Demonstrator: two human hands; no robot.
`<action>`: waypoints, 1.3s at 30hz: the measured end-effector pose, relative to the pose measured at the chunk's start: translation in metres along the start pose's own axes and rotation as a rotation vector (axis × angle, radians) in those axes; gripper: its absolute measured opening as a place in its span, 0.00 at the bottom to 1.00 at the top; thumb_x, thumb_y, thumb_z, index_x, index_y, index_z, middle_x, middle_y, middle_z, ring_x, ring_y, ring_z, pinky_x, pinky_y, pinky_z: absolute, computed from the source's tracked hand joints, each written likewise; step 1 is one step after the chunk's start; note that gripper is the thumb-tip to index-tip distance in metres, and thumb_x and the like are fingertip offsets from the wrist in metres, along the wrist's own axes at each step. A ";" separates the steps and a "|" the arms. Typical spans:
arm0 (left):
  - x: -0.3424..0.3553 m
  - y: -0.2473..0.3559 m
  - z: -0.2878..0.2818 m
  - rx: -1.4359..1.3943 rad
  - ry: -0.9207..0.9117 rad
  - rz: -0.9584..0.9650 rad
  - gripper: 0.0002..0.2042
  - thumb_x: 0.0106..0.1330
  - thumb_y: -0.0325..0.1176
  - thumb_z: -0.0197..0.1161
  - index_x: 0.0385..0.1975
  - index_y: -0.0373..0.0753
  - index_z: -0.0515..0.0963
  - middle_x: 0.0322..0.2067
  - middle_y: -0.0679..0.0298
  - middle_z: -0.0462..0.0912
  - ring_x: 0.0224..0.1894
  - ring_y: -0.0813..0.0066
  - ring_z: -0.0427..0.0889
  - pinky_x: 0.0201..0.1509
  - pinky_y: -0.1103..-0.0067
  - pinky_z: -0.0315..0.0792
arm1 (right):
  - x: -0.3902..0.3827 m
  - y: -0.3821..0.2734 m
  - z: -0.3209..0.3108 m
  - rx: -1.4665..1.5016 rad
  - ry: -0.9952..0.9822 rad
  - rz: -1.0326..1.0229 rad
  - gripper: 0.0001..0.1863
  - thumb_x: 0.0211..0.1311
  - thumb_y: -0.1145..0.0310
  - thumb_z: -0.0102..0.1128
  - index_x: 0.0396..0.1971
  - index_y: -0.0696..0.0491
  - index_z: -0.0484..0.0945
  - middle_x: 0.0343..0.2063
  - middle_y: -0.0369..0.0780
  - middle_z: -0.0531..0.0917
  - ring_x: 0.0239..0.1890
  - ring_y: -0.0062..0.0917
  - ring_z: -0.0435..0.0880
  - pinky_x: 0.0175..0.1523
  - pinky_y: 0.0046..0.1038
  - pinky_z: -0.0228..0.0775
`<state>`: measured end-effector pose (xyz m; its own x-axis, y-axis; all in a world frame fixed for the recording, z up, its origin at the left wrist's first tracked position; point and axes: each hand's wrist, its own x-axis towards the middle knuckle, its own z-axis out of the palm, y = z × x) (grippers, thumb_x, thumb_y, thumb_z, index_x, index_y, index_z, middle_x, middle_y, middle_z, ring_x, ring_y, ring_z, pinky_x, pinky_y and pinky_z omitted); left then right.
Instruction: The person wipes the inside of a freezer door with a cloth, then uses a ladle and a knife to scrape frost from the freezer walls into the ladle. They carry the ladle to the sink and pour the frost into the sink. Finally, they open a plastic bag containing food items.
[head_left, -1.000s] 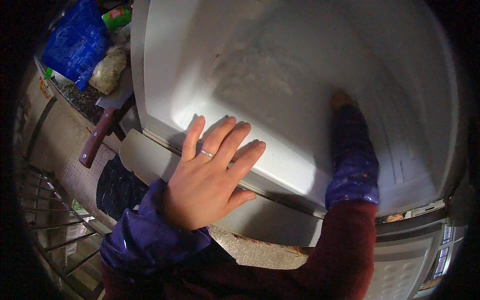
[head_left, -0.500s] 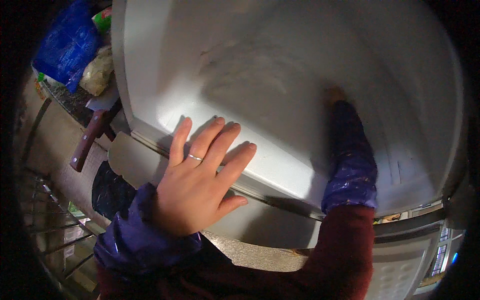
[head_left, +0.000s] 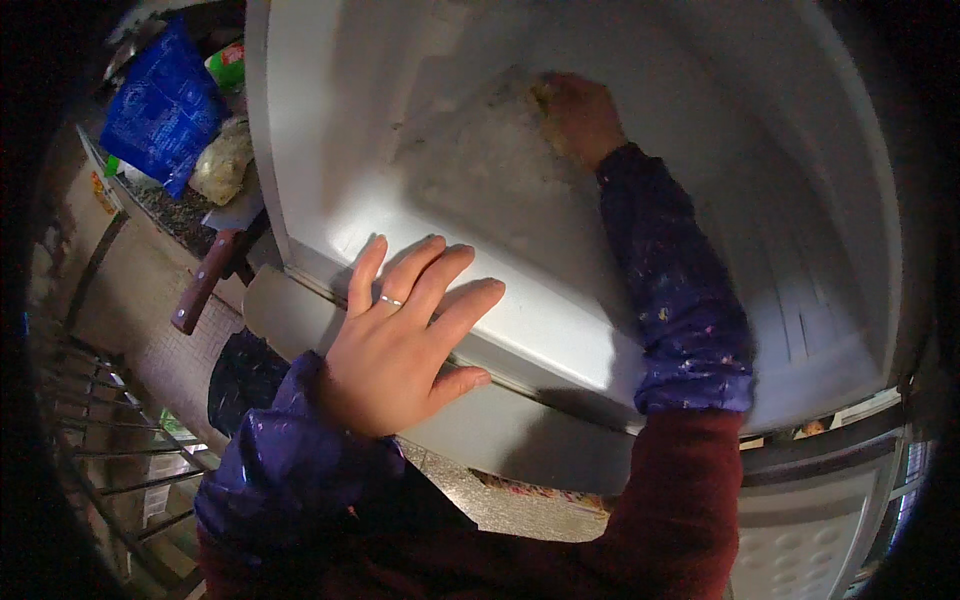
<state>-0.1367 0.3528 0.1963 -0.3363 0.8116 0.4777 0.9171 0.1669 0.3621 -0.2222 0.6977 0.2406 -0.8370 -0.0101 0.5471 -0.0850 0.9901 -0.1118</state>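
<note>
A white, deep-walled compartment [head_left: 420, 180], which looks like the inside of a refrigerator, fills most of the view. Across its bright front lip my left hand [head_left: 400, 335] lies flat with fingers spread, a silver ring on one finger, holding nothing. My right hand [head_left: 583, 118] reaches far inside, closed and bent down toward the greyish, smeared bottom. At its fingertips shows the edge of a small yellow-green thing [head_left: 541, 97], perhaps a sponge or a cloth; most of it is hidden. Purple sleeve covers sit on both forearms.
To the left, a blue plastic bag [head_left: 165, 105], a clear knotted bag [head_left: 222, 165] and a wooden-handled cleaver [head_left: 205, 280] rest on a dark surface. A metal rack [head_left: 125, 440] stands at lower left. A white dimpled panel [head_left: 790, 530] is at lower right.
My right hand has swept left and farther back across the compartment, coming out of the shadow by the right side. My left hand keeps its place on the lip. The view has shifted slightly.
</note>
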 end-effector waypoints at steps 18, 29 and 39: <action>0.001 0.006 0.005 0.034 0.041 0.022 0.29 0.47 0.43 0.65 0.51 0.47 0.65 0.53 0.62 0.62 0.60 0.63 0.54 0.63 0.59 0.40 | -0.113 0.192 -0.082 -0.945 -0.793 0.362 0.23 0.57 0.58 0.45 0.51 0.52 0.68 0.51 0.46 0.70 0.51 0.38 0.70 0.57 0.34 0.61; -0.003 0.007 0.001 0.033 -0.001 0.013 0.30 0.46 0.43 0.65 0.52 0.45 0.65 0.54 0.59 0.61 0.61 0.60 0.54 0.63 0.57 0.38 | -0.083 0.051 0.006 -0.071 -0.342 0.399 0.23 0.47 0.76 0.47 0.48 0.54 0.71 0.47 0.46 0.74 0.50 0.37 0.72 0.55 0.31 0.63; -0.001 0.011 0.002 0.079 0.032 0.027 0.30 0.46 0.42 0.65 0.52 0.46 0.65 0.54 0.59 0.60 0.60 0.60 0.53 0.63 0.57 0.39 | -0.061 -0.062 -0.032 -0.251 0.387 -0.124 0.22 0.44 0.80 0.51 0.44 0.52 0.72 0.47 0.47 0.70 0.44 0.38 0.73 0.49 0.33 0.64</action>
<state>-0.1262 0.3549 0.1982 -0.3167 0.7982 0.5124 0.9395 0.1899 0.2850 -0.1483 0.6412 0.2404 -0.5618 -0.1248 0.8178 0.0015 0.9884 0.1519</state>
